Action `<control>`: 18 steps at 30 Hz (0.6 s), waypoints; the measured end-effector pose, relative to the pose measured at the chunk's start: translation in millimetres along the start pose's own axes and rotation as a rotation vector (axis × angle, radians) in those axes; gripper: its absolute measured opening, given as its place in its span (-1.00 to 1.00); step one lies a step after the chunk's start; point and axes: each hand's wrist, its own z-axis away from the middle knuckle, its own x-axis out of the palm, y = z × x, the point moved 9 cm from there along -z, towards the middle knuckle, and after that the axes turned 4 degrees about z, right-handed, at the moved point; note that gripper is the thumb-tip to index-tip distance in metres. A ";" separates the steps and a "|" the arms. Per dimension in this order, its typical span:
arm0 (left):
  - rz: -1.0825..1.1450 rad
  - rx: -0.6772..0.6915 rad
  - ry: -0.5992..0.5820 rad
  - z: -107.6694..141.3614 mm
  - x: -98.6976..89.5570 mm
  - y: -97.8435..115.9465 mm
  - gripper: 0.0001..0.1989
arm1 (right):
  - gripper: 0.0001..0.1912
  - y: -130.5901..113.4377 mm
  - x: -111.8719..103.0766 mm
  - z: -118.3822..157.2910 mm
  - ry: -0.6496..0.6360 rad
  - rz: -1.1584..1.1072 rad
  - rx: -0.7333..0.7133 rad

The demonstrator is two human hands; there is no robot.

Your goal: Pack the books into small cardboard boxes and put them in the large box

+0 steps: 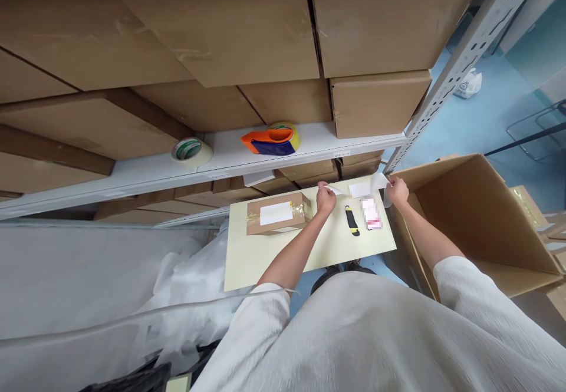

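My left hand [326, 198] is closed in a pinch on a small white paper slip [335, 190] above the pale board [305, 256]. Curled white paper [378, 181] hangs from my right hand [398, 191], whose fingers are pressed together at the board's far right corner. A flat white sheet [359, 190] lies between the hands. Left of my left hand sits a taped cardboard box [285, 214] with a blank-looking white label [276, 213] on top. A black and yellow utility knife [352, 221] rests nearer to me, beside a blurred pink and white item [370, 213].
Cardboard boxes [247, 20] fill the metal shelf [230, 159] ahead. On its edge are a tape roll [191, 151] and an orange and blue tape dispenser [272, 140]. A large open carton [469, 221] stands at right, clear plastic sheeting [186, 280] at left.
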 end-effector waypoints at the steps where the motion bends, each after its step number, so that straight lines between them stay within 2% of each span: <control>1: 0.013 0.014 -0.007 3.8 -1.5 2.7 -0.61 | -0.70 -2.1 -1.1 1.9 0.015 0.013 -0.017; 4: 0.074 0.050 -0.008 15.1 -10.1 10.2 -0.62 | -0.58 -19.0 -6.9 11.0 0.084 0.051 -0.119; 6: 0.132 0.056 0.008 21.7 -19.8 12.5 -0.63 | -0.55 -42.6 -6.5 22.5 0.096 0.040 -0.255; 10: 0.295 0.043 0.050 32.0 -46.7 10.5 -0.62 | -0.55 -113.5 12.1 68.1 -0.033 -0.074 -0.637; 12: 0.375 0.026 0.073 36.5 -63.3 6.0 -0.61 | -0.50 -148.1 22.4 96.5 -0.100 -0.136 -0.769; 15: 0.455 -0.028 0.109 43.2 -91.6 -6.9 -0.59 | -0.45 -190.5 27.1 129.7 -0.122 -0.249 -0.829; 18: 0.518 -0.108 0.142 50.2 -123.0 -26.2 -0.59 | -0.67 -226.6 23.2 154.3 -0.132 -0.343 -0.866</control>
